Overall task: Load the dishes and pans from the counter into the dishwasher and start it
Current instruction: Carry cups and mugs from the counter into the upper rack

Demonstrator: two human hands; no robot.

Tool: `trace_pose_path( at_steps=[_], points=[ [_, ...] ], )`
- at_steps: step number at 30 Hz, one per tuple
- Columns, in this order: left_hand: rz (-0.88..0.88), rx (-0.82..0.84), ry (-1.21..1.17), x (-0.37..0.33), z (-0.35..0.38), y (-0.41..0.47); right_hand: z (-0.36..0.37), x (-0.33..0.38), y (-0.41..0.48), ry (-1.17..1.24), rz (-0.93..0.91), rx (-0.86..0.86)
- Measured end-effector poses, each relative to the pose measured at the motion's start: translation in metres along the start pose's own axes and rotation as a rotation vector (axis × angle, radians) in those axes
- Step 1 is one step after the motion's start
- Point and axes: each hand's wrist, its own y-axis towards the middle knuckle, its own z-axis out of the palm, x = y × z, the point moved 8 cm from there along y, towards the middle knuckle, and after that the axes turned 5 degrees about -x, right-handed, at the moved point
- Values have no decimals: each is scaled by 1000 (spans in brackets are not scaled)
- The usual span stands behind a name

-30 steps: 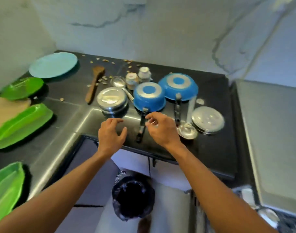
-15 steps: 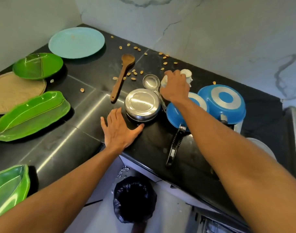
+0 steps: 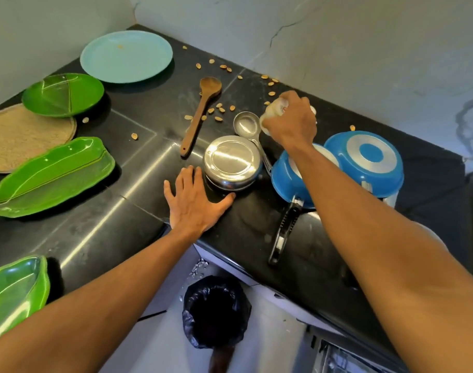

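My right hand (image 3: 290,122) is closed around a small white cup (image 3: 273,111) at the back of the black counter (image 3: 95,232), tilting it; a second white cup behind is mostly hidden by the hand. My left hand (image 3: 195,200) lies flat and open on the counter, just in front of an upturned steel bowl (image 3: 232,161). Two upturned blue pans (image 3: 291,181) (image 3: 364,162) sit to the right, the nearer one's black handle (image 3: 283,232) pointing toward me. A steel ladle (image 3: 246,127) and a wooden spoon (image 3: 200,114) lie behind the bowl.
A light blue plate (image 3: 126,56), a round green plate (image 3: 63,94), a woven mat (image 3: 20,135) and two green leaf-shaped trays (image 3: 49,176) (image 3: 13,292) line the left side. Nut shells (image 3: 219,110) are scattered near the wall. A black-lined bin (image 3: 216,310) stands below the counter edge.
My right hand has gone from the pan handle to the white cup at the back and tilted it. My left hand has settled flat beside the steel bowl. The view shifted left.
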Motion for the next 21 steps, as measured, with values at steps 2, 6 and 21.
trace_pose_path(
  at_steps=[2,6,21],
  points=[
    [4,11,-18,0,0,0,-25,4,-10,53,4,-36],
    [31,16,-51,-8,-4,-5,-87,-3,-51,52,-46,-74],
    [-49,110,-603,-80,56,-303,-252,-224,-372,29,169,-70]
  ],
)
